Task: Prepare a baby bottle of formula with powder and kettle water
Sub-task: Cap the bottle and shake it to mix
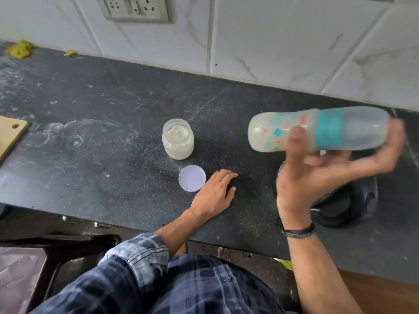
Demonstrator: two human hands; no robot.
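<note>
My right hand (317,175) holds a baby bottle (317,130) on its side above the counter, thumb across the front and fingers curled behind it. The bottle has a teal collar, a clear cap pointing right, and milky liquid inside; it looks motion-blurred. My left hand (215,191) rests flat on the dark counter (113,155), fingers straight, holding nothing. An open jar of pale formula powder (178,139) stands upright behind the left hand. Its round white lid (192,178) lies flat just left of my left hand. A black kettle (344,205) sits below the right hand, mostly hidden.
A wooden board (11,134) lies at the counter's left edge. Tiled wall with a socket plate (136,7) runs along the back. Yellow scraps (20,49) sit at the far left. A dark stool (56,257) stands below the counter's front edge.
</note>
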